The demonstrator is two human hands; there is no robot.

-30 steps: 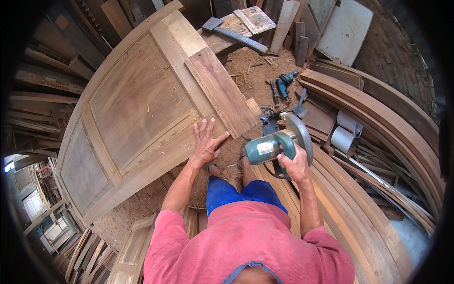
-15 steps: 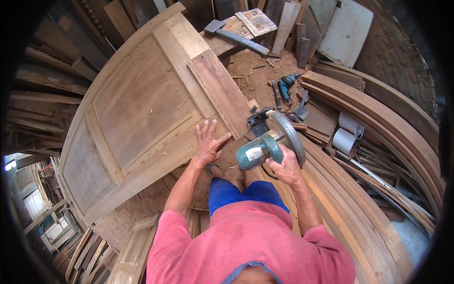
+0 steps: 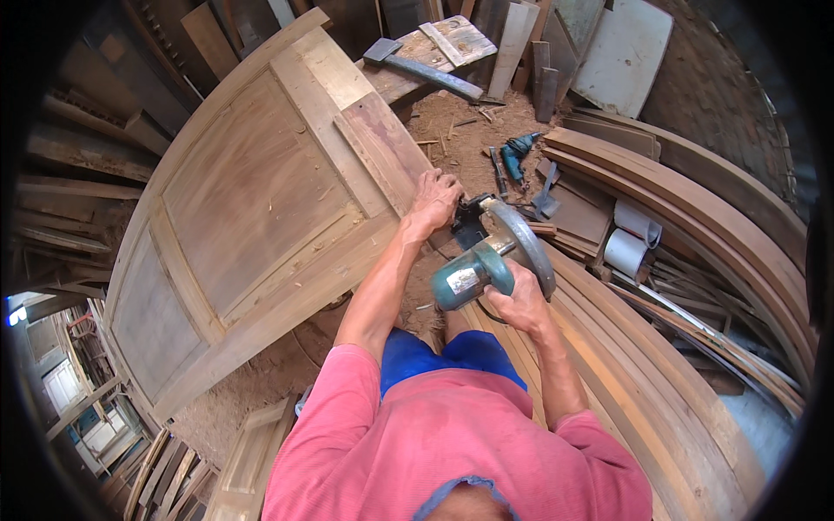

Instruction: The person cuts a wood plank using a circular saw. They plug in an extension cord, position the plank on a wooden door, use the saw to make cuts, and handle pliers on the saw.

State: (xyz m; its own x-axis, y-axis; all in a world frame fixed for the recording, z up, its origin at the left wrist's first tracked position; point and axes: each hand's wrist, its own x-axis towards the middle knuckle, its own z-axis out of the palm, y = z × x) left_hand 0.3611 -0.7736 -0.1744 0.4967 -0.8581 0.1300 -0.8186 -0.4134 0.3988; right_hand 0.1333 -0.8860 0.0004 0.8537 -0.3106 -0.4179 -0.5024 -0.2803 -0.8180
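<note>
My right hand [image 3: 516, 298] is closed round the rear handle of a green circular saw [image 3: 465, 276], which has a rounded metal blade guard. The saw's dark base plate lies close to the end of a reddish-brown plank [image 3: 380, 139]. That plank rests on a large panelled wooden door [image 3: 252, 187]. My left hand [image 3: 436, 201] lies over the near right end of the plank, fingers curled over its edge beside the saw's base. Whatever is under the palm is hidden, and so is the saw's blade.
Beyond the door, a long-handled hammer [image 3: 424, 71] lies on a worn wooden bench [image 3: 473, 39]. A green power drill [image 3: 518, 158] and a chisel [image 3: 498, 171] lie on the shavings-covered floor. Long boards [image 3: 643, 382] are stacked at my right. Scrap wood [image 3: 78, 191] leans at the left.
My left hand has moved forward and right, from lying spread on the door to curling over the plank's end by the saw. My right hand keeps its hold on the saw.
</note>
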